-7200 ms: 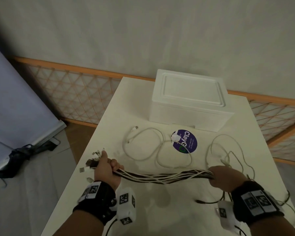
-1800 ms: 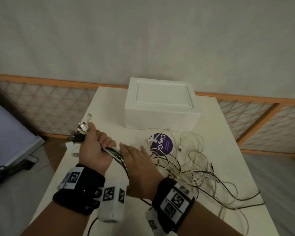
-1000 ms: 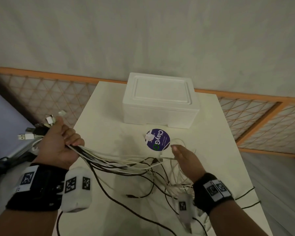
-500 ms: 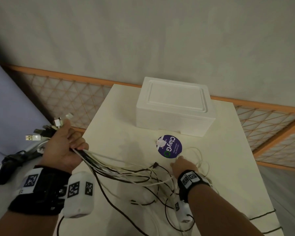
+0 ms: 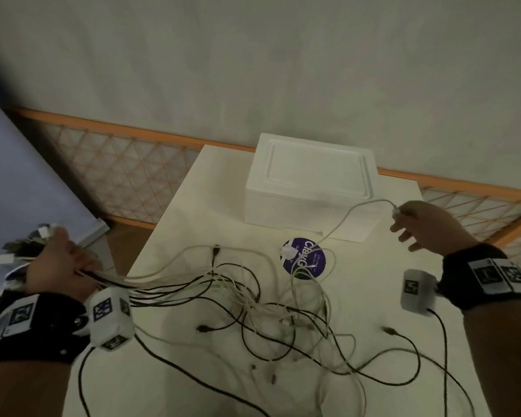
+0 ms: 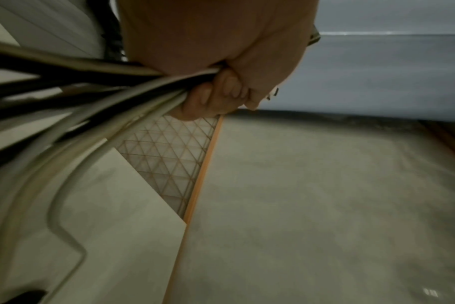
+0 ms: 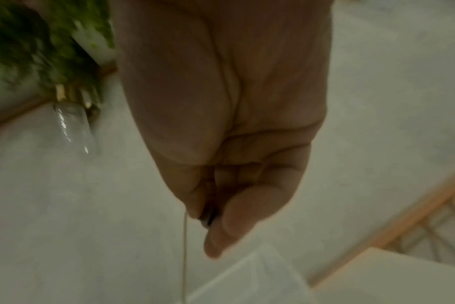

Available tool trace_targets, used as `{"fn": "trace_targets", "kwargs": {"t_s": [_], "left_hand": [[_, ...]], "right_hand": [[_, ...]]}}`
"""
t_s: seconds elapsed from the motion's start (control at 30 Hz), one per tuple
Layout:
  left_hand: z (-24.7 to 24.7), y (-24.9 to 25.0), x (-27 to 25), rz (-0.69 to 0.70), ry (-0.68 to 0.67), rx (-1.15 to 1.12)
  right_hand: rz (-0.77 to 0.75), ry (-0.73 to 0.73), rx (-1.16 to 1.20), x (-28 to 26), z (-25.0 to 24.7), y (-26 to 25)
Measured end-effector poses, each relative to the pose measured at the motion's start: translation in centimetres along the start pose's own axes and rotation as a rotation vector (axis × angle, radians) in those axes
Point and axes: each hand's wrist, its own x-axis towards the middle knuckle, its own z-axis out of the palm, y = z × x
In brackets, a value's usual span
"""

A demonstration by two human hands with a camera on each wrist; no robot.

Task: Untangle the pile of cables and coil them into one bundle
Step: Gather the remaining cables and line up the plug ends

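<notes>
My left hand (image 5: 62,263) (image 6: 216,90) is fisted round the gathered ends of several black and white cables (image 5: 169,285) (image 6: 73,90), off the table's left edge, plugs sticking out behind it. The cables fan into a loose tangle (image 5: 271,314) on the white table (image 5: 199,194). My right hand (image 5: 415,227) (image 7: 210,207) is raised at the right, near the foam box, pinching the plug end of one white cable (image 5: 352,212) (image 7: 185,257) between thumb and fingers. That cable arcs back down to the tangle.
A white foam box (image 5: 310,182) stands at the back of the table. In front of it lies a round purple sticker (image 5: 304,260). Beyond the table runs an orange lattice fence (image 5: 127,170) below a grey wall. Loose cable ends trail over the table's front edge.
My right hand has taken one white cable's end from beside the sticker and lifted it up and to the right. The left hand keeps its grip, a little lower and further left.
</notes>
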Motion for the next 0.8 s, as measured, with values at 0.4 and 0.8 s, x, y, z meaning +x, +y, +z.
{"fn": "trace_targets", "kwargs": {"t_s": [0.4, 0.8], "left_hand": [[10.7, -3.3, -6.1, 0.099, -0.611, 0.171], [13.5, -3.9, -12.7, 0.165, -0.801, 0.162]], "right_hand": [[-0.701, 0.187, -0.019, -5.6, 4.6, -13.9], [-0.710, -0.166, 0.130, -6.7, 11.4, -15.3]]}}
